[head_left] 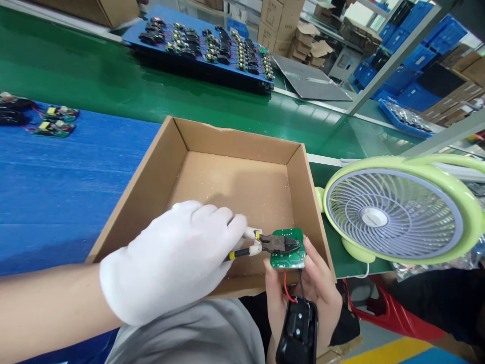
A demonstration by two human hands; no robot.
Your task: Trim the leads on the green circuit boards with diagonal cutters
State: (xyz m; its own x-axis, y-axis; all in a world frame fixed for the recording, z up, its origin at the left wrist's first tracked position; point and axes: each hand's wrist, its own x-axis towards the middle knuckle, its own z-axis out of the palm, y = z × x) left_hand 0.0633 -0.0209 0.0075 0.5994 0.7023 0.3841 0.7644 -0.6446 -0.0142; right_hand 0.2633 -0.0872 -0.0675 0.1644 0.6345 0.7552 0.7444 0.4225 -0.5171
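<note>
A white glove covers my left hand (182, 247), closed around a pair of diagonal cutters (275, 243) with black, yellow and white handles. Their jaws lie over the face of a small green circuit board (288, 261); whether they grip a lead there I cannot tell. My bare right hand (322, 298) pinches the board by its sides. Red and black wires run from the board down to a black plastic housing (297, 331), which rests against the right palm. Both hands are over the near edge of an open cardboard box (235, 182) with tiny bright scraps on its bottom.
A green fan (373, 217) stands right of the box. Two wired boards (56, 121) lie on the blue mat (76, 177) at left. Behind, a blue tray (204, 65) carries rows of boards and black housings. A red stool (394, 313) is at lower right, beside another person's dark clothing.
</note>
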